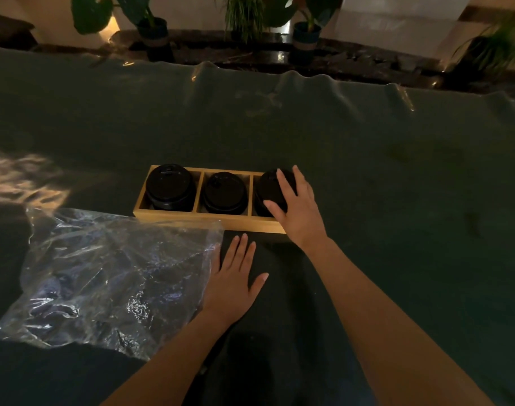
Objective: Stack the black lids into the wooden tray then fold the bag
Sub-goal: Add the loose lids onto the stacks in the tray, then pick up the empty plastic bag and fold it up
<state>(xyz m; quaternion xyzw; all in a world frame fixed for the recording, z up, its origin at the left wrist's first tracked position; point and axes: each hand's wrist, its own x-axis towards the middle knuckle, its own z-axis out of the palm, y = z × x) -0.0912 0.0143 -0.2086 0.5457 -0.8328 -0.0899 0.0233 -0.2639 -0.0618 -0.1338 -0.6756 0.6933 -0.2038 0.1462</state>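
A wooden tray [209, 220] with three compartments lies on the dark green cloth. A stack of black lids [169, 186] fills the left compartment, and another stack [224, 191] sits in the middle one. My right hand [297, 206] rests on top of the lid stack [269, 186] in the right compartment, fingers spread over it. My left hand [235, 276] lies flat on the cloth, fingers apart, touching the right edge of the clear plastic bag [109, 276], which lies crumpled and spread out at the lower left.
The dark green cloth [397, 171] covers the whole table, with wrinkles at its far edge. Potted plants [153, 27] stand beyond the table at the back. A patch of light falls on the cloth at the left.
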